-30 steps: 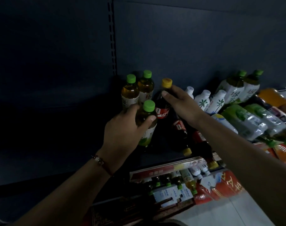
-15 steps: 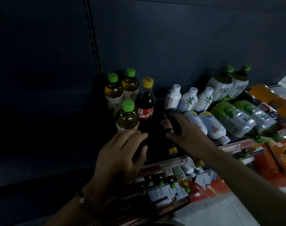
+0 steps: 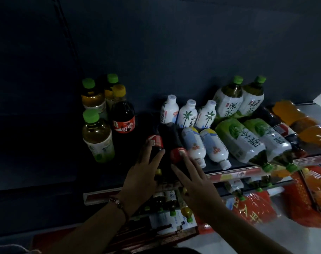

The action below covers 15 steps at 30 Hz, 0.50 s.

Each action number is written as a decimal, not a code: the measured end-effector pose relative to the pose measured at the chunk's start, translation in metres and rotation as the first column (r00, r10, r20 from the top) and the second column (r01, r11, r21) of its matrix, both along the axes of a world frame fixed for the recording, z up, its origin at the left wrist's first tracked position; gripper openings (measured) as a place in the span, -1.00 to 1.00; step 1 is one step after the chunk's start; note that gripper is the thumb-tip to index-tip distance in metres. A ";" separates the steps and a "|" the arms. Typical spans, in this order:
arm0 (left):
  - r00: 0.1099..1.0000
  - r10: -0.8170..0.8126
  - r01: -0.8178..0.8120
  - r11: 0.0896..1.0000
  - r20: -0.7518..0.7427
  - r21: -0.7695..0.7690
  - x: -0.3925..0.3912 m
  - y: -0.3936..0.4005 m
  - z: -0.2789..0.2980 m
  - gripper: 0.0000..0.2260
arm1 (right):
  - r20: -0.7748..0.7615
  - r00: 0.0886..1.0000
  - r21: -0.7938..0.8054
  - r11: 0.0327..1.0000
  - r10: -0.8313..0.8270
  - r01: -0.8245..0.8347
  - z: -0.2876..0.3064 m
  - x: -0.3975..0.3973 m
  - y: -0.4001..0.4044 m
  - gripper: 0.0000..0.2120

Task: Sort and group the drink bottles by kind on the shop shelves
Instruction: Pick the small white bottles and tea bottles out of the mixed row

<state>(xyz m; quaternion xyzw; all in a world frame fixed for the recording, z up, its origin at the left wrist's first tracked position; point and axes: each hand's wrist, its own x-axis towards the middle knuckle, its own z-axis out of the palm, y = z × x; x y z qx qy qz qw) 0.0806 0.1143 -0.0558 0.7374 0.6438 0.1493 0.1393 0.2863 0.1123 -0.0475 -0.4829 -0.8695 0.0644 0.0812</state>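
Three small green-capped tea bottles (image 3: pixel 97 136) stand at the shelf's left, with an upright yellow-capped cola bottle (image 3: pixel 123 115) beside them. Two more cola bottles lie on their sides, caps toward me. My left hand (image 3: pixel 143 178) lies over the left lying cola (image 3: pixel 154 142), fingers fairly straight, thumb on its right side. My right hand (image 3: pixel 194 186) reaches with straight fingers and touches the right lying cola (image 3: pixel 178 153). Three white coconut-drink bottles (image 3: pixel 188 114) stand further right, with two white bottles (image 3: pixel 203 145) lying in front of them.
Two large green tea bottles (image 3: pixel 241 99) stand at the back right, two more (image 3: pixel 255 142) lie in front. Dark and orange bottles (image 3: pixel 302 121) lie at the far right. The shelf's front edge (image 3: pixel 238 174) overhangs a lower shelf of bottles (image 3: pixel 170 200) and red packaging (image 3: pixel 255 209).
My left hand has let go of the front green-capped tea bottle, which now stands on the shelf. Both hands have dropped onto the two lying cola bottles. The view has shifted left.
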 end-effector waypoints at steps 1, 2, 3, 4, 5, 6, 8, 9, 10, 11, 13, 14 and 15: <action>1.000 0.017 -0.017 1.000 0.005 -0.004 0.003 -0.001 0.001 -0.20 | -0.019 0.999 0.000 0.999 0.033 -0.033 -0.002 0.005 0.003 -0.10; 0.999 0.032 -0.032 0.999 0.006 -0.007 0.005 -0.002 0.002 -0.19 | -0.041 0.997 0.002 0.998 0.069 -0.069 -0.005 0.010 0.006 -0.14; 0.999 0.046 -0.046 0.999 0.005 -0.011 0.008 -0.003 0.004 -0.18 | -0.066 0.993 0.008 0.995 0.098 -0.097 -0.004 0.014 0.008 -0.17; 0.998 0.061 -0.061 0.998 -0.003 -0.014 0.010 -0.005 0.006 -0.18 | -0.096 0.988 0.020 0.993 0.120 -0.118 -0.003 0.017 0.010 -0.20; 0.997 0.078 -0.079 0.997 -0.025 -0.008 0.012 -0.007 0.007 -0.18 | -0.128 0.982 0.034 0.990 0.141 -0.138 0.000 0.020 0.012 -0.23; 0.994 0.095 -0.094 0.995 -0.053 0.011 0.014 -0.008 0.006 -0.17 | -0.157 0.974 0.048 0.986 0.165 -0.159 0.004 0.023 0.014 -0.26; 0.991 0.120 -0.116 0.991 -0.064 0.064 0.017 -0.011 -0.001 -0.16 | -0.231 0.952 0.064 0.979 0.202 -0.193 0.017 0.028 0.017 -0.33; 0.991 0.126 -0.122 0.989 -0.048 0.086 0.018 -0.012 -0.003 -0.16 | -0.285 0.936 0.060 0.979 0.205 -0.196 0.026 0.030 0.020 -0.37; 0.991 0.128 -0.125 0.987 -0.023 0.104 0.019 -0.013 -0.006 -0.17 | -0.342 0.921 0.037 0.982 0.187 -0.186 0.036 0.032 0.022 -0.40; 0.992 0.130 -0.130 0.984 0.006 0.118 0.020 -0.016 -0.008 -0.17 | -0.397 0.904 0.005 0.985 0.159 -0.171 0.049 0.034 0.025 -0.43; 0.992 0.120 -0.124 0.983 0.036 0.137 0.021 -0.023 -0.007 -0.19 | -0.509 0.857 -0.072 0.989 0.078 -0.132 0.075 0.038 0.032 -0.50; 0.991 0.119 -0.128 0.979 0.064 0.157 0.022 -0.027 -0.003 -0.24 | -0.562 0.827 -0.117 0.986 0.035 -0.121 0.088 0.037 0.037 -0.54; 0.983 0.132 -0.153 0.972 0.127 0.177 0.023 -0.031 0.002 -0.30 | -0.607 0.795 -0.160 0.980 -0.003 -0.119 0.101 0.036 0.044 -0.60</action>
